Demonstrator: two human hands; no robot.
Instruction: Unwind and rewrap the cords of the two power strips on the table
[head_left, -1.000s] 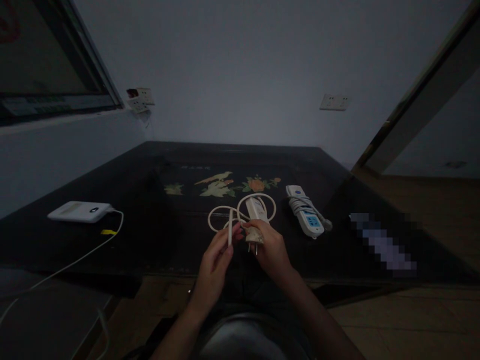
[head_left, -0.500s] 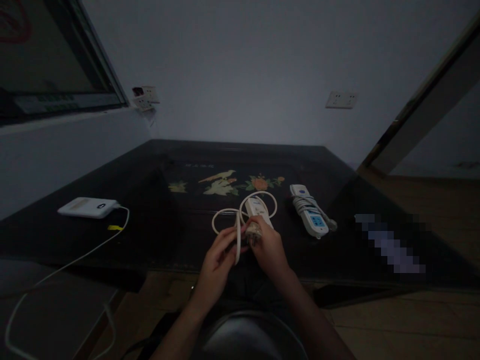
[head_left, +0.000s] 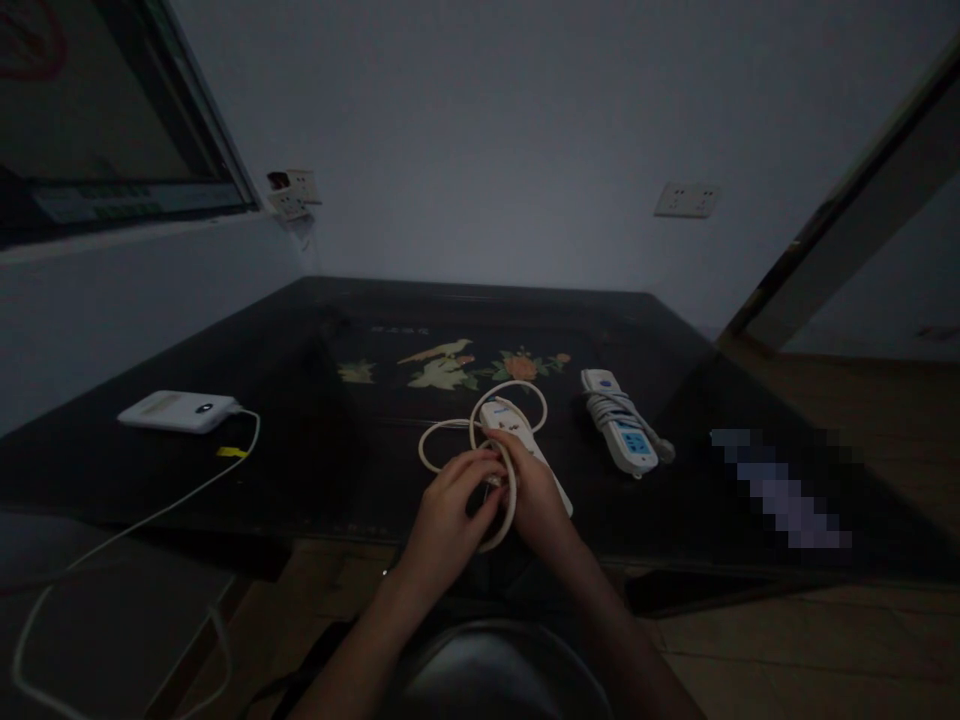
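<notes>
A cream power strip (head_left: 501, 419) lies at the near edge of the dark table (head_left: 315, 470), its cream cord (head_left: 450, 430) looped beside and under my hands. My left hand (head_left: 448, 515) is closed around a loop of that cord. My right hand (head_left: 534, 488) grips the strip's near end together with the cord. The plug is hidden between my hands.
A second power strip (head_left: 622, 435) with blue sockets and wrapped cord lies to the right. A white power bank (head_left: 180, 411) with a white cable (head_left: 150, 520) sits at the left. Wall sockets (head_left: 686, 200) are on the back wall. A painted flower inlay (head_left: 457, 368) marks the table's middle.
The plug I held up between my fingers has gone out of sight. The cord now forms a loop around my hands, and the strip has been drawn nearer to me.
</notes>
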